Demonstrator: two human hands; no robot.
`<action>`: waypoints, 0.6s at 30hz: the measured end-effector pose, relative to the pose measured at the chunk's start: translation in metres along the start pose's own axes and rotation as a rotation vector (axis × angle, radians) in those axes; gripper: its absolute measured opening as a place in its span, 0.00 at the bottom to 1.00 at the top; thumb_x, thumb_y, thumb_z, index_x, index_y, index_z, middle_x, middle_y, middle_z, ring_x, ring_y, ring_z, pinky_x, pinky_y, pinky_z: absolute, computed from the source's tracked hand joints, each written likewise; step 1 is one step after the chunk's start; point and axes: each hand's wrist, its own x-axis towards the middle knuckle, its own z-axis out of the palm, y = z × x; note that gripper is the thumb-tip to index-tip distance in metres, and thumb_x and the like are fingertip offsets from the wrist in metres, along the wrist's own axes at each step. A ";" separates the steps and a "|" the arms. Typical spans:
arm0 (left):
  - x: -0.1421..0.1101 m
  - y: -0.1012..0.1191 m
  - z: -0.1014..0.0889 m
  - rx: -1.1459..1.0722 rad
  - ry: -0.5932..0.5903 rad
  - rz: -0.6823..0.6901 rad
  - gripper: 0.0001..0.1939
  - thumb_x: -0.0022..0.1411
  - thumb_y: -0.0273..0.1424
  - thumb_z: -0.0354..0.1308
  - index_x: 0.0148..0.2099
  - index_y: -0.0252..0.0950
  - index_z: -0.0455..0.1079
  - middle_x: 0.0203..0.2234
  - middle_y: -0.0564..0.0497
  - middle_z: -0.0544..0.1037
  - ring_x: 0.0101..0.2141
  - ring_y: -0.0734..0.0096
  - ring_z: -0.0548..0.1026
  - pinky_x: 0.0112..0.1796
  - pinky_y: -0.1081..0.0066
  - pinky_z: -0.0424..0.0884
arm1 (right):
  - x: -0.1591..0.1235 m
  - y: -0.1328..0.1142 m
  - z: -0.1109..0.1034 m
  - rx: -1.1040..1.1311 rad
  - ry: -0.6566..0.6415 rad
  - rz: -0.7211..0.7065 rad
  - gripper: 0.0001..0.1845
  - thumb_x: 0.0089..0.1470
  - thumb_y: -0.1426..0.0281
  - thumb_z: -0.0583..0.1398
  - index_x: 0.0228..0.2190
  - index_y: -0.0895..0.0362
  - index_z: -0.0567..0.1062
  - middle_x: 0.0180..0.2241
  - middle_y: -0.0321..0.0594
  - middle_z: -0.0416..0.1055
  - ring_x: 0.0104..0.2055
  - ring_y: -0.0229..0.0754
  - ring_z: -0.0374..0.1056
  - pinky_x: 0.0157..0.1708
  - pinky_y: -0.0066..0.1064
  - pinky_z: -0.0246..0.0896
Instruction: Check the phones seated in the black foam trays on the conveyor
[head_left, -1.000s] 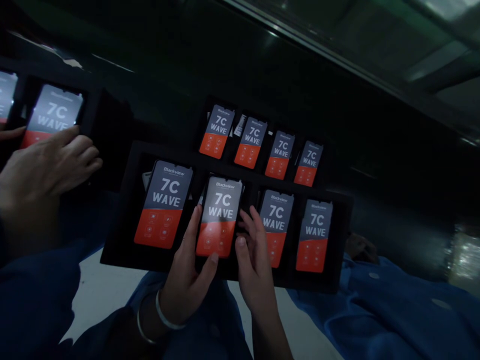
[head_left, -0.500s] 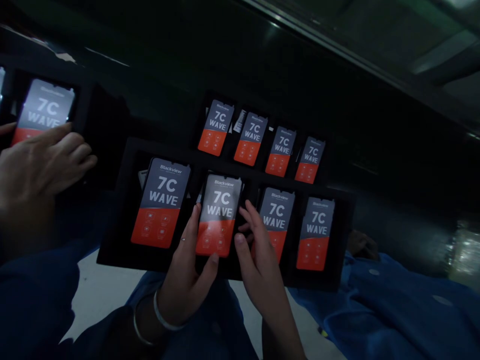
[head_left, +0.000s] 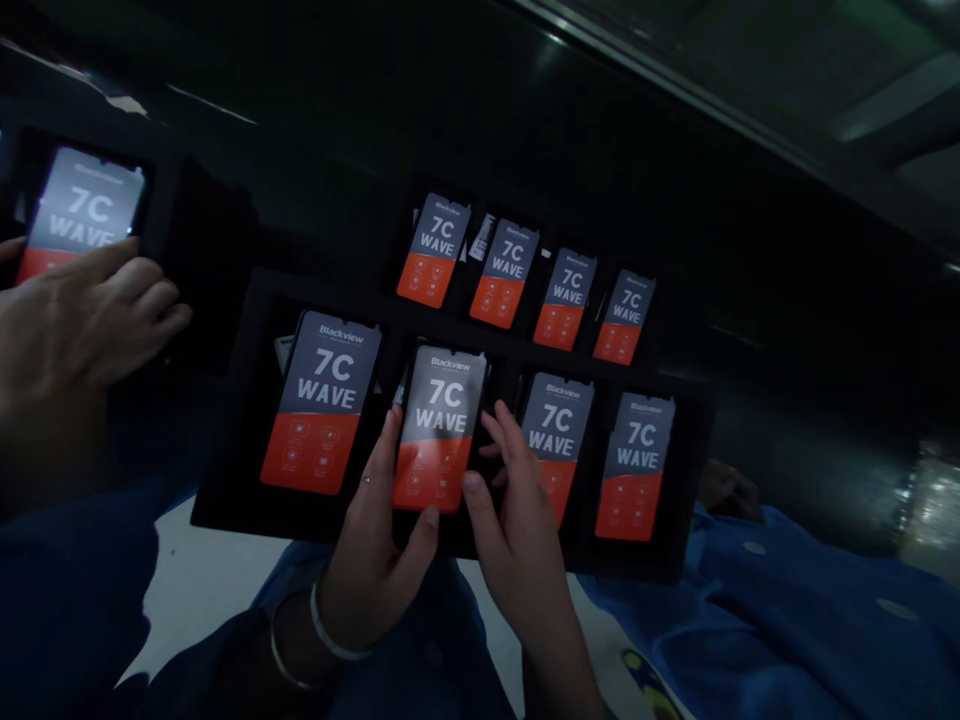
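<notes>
While the hands grip: the person's left hand [head_left: 367,540], bangles at its wrist, and right hand [head_left: 514,530] close on one Blackview 7C Wave phone [head_left: 439,425] from either side. The left fingers press its left edge, and both thumbs sit near its lower corners.

Phone's place: second from the left in the lower row of four, in a black tray [head_left: 225,510], near the tray's near edge. Whether it has cleared its slot cannot be told.

Around it: a right-side phone [head_left: 559,425] lies partly under the right fingers, and a left-side phone [head_left: 319,405] sits just beside the left fingers. An upper row of four phones [head_left: 525,275] lies beyond. A pale surface [head_left: 202,590] shows below the tray's near edge, with blue cloth [head_left: 780,620] to the right.

Other hand: a hand [head_left: 82,315] at the left of view, probably a co-worker's, rests just below a further phone [head_left: 82,200].

Slip risk: the glossy phone could slide from the fingertip hold, especially with the thumbs so near its corners.

Knock risk: the right fingers could nudge the right-side phone out of line.

Surface risk: fingernails could scuff the printed screen film.

Light risk: dim surroundings could hide a slight misalignment in a slot.
</notes>
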 end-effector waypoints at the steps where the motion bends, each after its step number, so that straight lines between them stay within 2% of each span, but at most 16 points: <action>1: -0.001 -0.001 0.001 -0.001 0.007 -0.001 0.37 0.63 0.28 0.51 0.68 0.42 0.35 0.66 0.46 0.45 0.64 0.56 0.45 0.61 0.54 0.52 | 0.001 0.001 0.001 -0.055 0.053 -0.039 0.31 0.60 0.63 0.53 0.62 0.45 0.49 0.57 0.42 0.59 0.54 0.49 0.60 0.48 0.46 0.63; 4: -0.004 -0.005 0.004 -0.018 0.084 0.058 0.37 0.63 0.27 0.51 0.68 0.42 0.37 0.66 0.45 0.45 0.64 0.54 0.45 0.61 0.51 0.50 | 0.006 0.006 0.003 -0.209 0.285 -0.188 0.30 0.57 0.67 0.55 0.60 0.47 0.54 0.56 0.43 0.59 0.55 0.50 0.58 0.50 0.48 0.60; 6: -0.006 -0.011 0.004 -0.021 0.156 0.158 0.35 0.62 0.27 0.51 0.67 0.42 0.41 0.65 0.44 0.47 0.64 0.52 0.47 0.60 0.48 0.51 | 0.010 0.008 0.003 -0.288 0.385 -0.266 0.27 0.56 0.69 0.56 0.57 0.48 0.60 0.54 0.43 0.61 0.55 0.50 0.58 0.51 0.46 0.59; 8: -0.008 -0.016 0.003 0.002 0.212 0.289 0.32 0.62 0.27 0.51 0.66 0.43 0.47 0.63 0.45 0.54 0.63 0.52 0.52 0.59 0.48 0.54 | 0.015 0.009 0.003 -0.349 0.397 -0.316 0.23 0.55 0.71 0.57 0.53 0.49 0.64 0.53 0.43 0.62 0.54 0.50 0.58 0.51 0.46 0.58; 11: -0.010 -0.020 -0.003 0.075 0.237 0.436 0.27 0.62 0.25 0.50 0.62 0.44 0.55 0.56 0.46 0.64 0.58 0.56 0.62 0.54 0.52 0.65 | 0.021 0.008 0.004 -0.394 0.366 -0.343 0.20 0.56 0.71 0.56 0.50 0.49 0.67 0.52 0.43 0.62 0.53 0.50 0.59 0.52 0.48 0.57; 14: -0.013 -0.023 -0.007 0.115 0.240 0.473 0.24 0.62 0.25 0.50 0.59 0.44 0.58 0.46 0.46 0.70 0.51 0.59 0.69 0.46 0.56 0.72 | 0.025 0.009 0.005 -0.398 0.374 -0.351 0.19 0.55 0.71 0.56 0.50 0.50 0.67 0.53 0.43 0.62 0.55 0.51 0.57 0.52 0.49 0.57; 18: -0.020 -0.032 -0.008 0.067 0.225 0.477 0.18 0.62 0.25 0.51 0.54 0.42 0.64 0.38 0.47 0.71 0.42 0.62 0.73 0.38 0.61 0.74 | 0.027 0.013 0.006 -0.384 0.370 -0.362 0.20 0.55 0.72 0.56 0.50 0.50 0.67 0.53 0.43 0.61 0.56 0.51 0.56 0.53 0.50 0.57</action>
